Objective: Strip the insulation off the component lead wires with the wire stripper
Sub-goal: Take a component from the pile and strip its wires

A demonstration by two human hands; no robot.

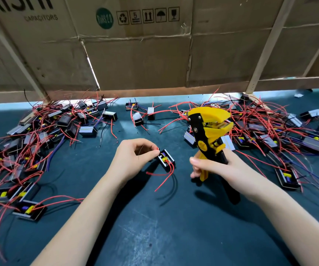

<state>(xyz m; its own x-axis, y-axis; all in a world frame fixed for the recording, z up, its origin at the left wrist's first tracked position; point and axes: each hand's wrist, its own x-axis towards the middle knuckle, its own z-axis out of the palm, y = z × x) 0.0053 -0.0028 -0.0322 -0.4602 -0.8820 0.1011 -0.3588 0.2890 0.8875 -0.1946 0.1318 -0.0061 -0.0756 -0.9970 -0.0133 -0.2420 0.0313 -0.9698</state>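
Cardboard walls off the back of the dark counter. Centre front, the left hand pinches a red wire of a small black component. Just right, the right hand grips the upright stripper, its jaws apart. Component piles lie either side.

Flattened cardboard boxes wall off the blue-green mat.

Dark teal work table bearing heaps of black boxed components with red lead wires at nine o'clock and three o'clock.
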